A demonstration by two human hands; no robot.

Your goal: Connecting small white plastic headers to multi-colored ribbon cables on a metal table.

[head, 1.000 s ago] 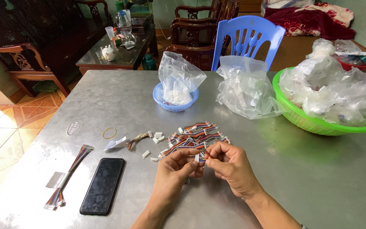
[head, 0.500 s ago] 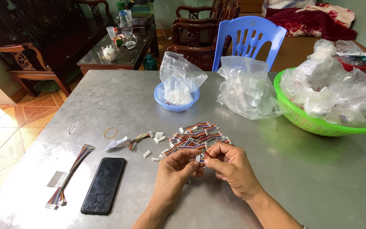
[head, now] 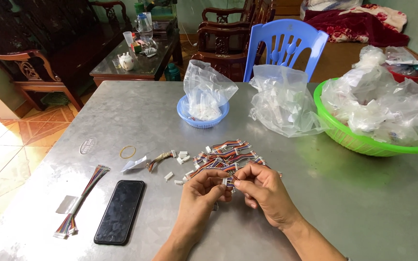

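**Both hands pinched a small white connector at the near middle of the metal table**

Head view showed the left hand point(head: 203, 187) and the right hand point(head: 262, 189) meeting fingertip to fingertip just above the table point(head: 344, 203), toward its near edge. Between them sat a small white connector point(head: 225, 181) on a short multicoloured ribbon wire; both hands were closed on it, thumb and forefinger of each pinching the piece. Whether one hand held the plug and the other the wire could not be told.

Just beyond the fingers, touching their far side, lay a loose pile of ribbon cables point(head: 226, 155) with white plugs at the ends. A few loose white connectors point(head: 182, 157) were scattered beside the pile on its left. Further left lay a yellow rubber band point(head: 127, 152), and nearer the left edge a long bundle of coloured wires point(head: 81, 202) beside a black phone point(head: 120, 210) lying face up.

Toward the far edge stood a small blue basket point(head: 187, 116) with a clear bag in it, and next to it a crumpled clear plastic bag point(head: 281, 104). At the right edge sat a green basket point(head: 359, 142) heaped with more clear bags. A blue plastic chair point(head: 286, 46) stood behind the far edge.
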